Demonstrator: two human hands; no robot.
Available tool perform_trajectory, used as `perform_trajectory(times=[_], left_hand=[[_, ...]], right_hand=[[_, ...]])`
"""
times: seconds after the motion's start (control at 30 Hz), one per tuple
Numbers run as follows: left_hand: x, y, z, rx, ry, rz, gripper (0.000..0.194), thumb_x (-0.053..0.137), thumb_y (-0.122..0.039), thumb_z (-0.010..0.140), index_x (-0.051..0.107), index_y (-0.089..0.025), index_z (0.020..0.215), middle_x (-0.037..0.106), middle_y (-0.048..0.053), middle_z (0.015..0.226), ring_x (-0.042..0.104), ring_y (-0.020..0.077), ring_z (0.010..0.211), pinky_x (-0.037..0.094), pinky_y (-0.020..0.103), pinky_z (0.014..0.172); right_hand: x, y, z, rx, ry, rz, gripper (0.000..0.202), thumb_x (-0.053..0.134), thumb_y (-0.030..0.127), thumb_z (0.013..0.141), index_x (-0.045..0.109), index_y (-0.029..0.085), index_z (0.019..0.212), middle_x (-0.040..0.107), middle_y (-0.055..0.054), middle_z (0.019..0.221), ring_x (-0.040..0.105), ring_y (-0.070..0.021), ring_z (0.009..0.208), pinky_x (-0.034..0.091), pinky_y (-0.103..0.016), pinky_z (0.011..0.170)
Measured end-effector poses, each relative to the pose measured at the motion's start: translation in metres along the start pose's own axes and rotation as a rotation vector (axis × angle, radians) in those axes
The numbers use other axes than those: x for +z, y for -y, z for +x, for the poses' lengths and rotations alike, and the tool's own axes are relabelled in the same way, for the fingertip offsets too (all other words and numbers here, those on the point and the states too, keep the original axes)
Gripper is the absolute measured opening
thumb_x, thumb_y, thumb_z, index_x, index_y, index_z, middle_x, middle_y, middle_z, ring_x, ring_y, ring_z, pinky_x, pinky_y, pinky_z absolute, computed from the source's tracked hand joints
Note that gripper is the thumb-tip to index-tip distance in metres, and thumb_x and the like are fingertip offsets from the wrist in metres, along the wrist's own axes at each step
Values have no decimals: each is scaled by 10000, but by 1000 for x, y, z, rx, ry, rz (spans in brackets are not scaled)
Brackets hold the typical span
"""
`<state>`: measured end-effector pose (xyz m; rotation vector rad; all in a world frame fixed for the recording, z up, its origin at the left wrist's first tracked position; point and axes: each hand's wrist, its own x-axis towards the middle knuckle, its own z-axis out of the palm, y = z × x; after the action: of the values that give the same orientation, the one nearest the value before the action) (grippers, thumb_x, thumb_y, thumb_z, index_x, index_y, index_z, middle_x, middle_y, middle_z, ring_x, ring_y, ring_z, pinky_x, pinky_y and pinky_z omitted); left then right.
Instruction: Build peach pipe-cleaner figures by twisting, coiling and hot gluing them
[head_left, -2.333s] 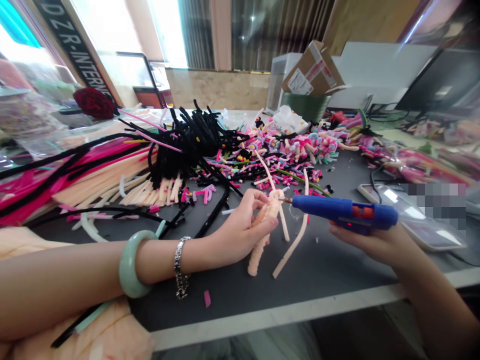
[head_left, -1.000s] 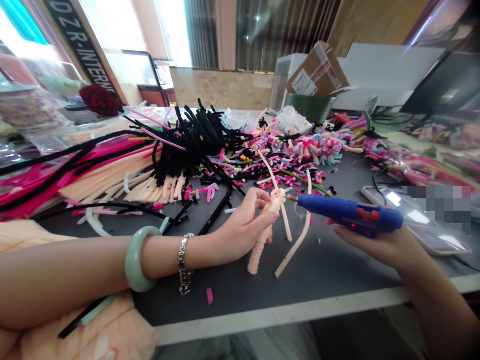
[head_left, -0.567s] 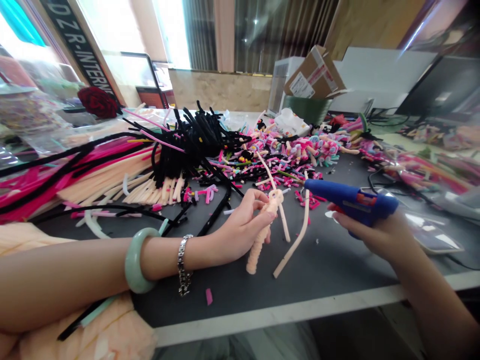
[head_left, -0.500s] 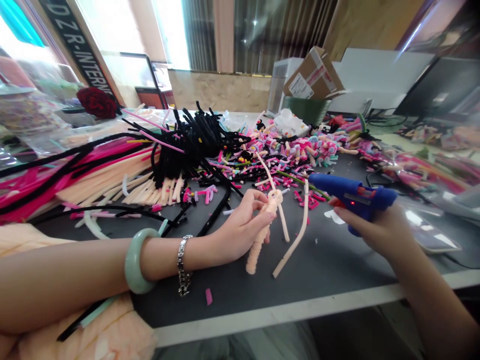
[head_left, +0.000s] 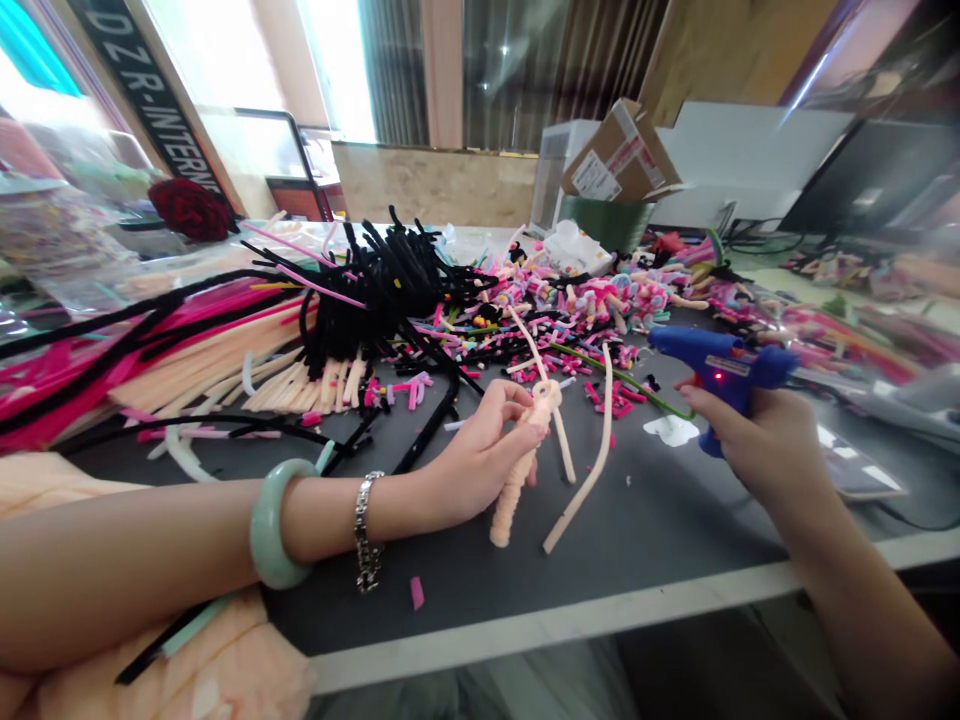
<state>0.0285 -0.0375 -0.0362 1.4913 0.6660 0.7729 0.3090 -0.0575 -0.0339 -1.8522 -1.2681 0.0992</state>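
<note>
Left hand (head_left: 484,455): fingers and thumb closed about a peach, fuzzy, coil-wrapped stem (head_left: 510,500). Stem tilted, looped end up, over the dark grey tabletop (head_left: 480,610); whether its lower end touches is unclear.

Right hand (head_left: 776,450): wrapped round the handle of a blue plastic glue gun (head_left: 739,365), red light lit, nozzle pointing left, well apart from the stem.

At the left wrist: one pale green, smooth bangle (head_left: 274,525); one silver link bracelet (head_left: 365,530).

Just right of the stem: one long, bent, peach fuzzy strip (head_left: 596,465), lying loose.

Near the gun: one flat, white, irregular patch (head_left: 670,431).

Beyond: a bundle of black fuzzy stems (head_left: 397,270); a heap of pink and multicoloured fuzzy pieces (head_left: 615,292); a brown cardboard box (head_left: 622,155), tilted, on a green container (head_left: 607,222).
</note>
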Motion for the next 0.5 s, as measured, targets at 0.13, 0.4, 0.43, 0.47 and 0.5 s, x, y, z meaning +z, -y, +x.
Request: perform_trajectory(times=[0.13,0.4,0.43,0.47,0.5], left_hand=[[0,0,0,3,-2,9,193,453,-342,907,312,-225,967,459,-31,868,530,48,557,385,122,405],[0,0,1,0,-1,23,185,446,-337,909,315,-222,971,468,-37,826,527,52,550,375,114,396],[0,0,1,4,-1,22,188,448,-338,907,316,-222,972,469,-36,830,529,53,552,374,114,395],[0,0,0,6,-3,21,187,450,-336,905,319,-221,972,468,-34,837,531,54,555,374,113,393],[0,0,0,5,-4,18,185,450,-333,903,320,-220,971,465,-33,842,530,51,551,372,113,390]], right_hand=[[1,-3,3,17,-21,-44,421,624,521,697,739,157,874,662,-61,629,628,-250,641,435,-316,541],[0,-4,6,74,-5,-141,422,603,554,689,707,164,811,627,-52,579,608,-246,567,422,-325,528],[0,-4,6,81,-2,-157,419,599,561,687,698,165,783,620,-53,569,607,-249,565,418,-326,525],[0,-4,7,87,2,-175,414,595,567,686,687,168,752,614,-54,559,606,-251,565,415,-326,524],[1,-4,8,91,6,-193,411,591,572,686,673,171,717,609,-56,550,605,-253,564,413,-326,523]])
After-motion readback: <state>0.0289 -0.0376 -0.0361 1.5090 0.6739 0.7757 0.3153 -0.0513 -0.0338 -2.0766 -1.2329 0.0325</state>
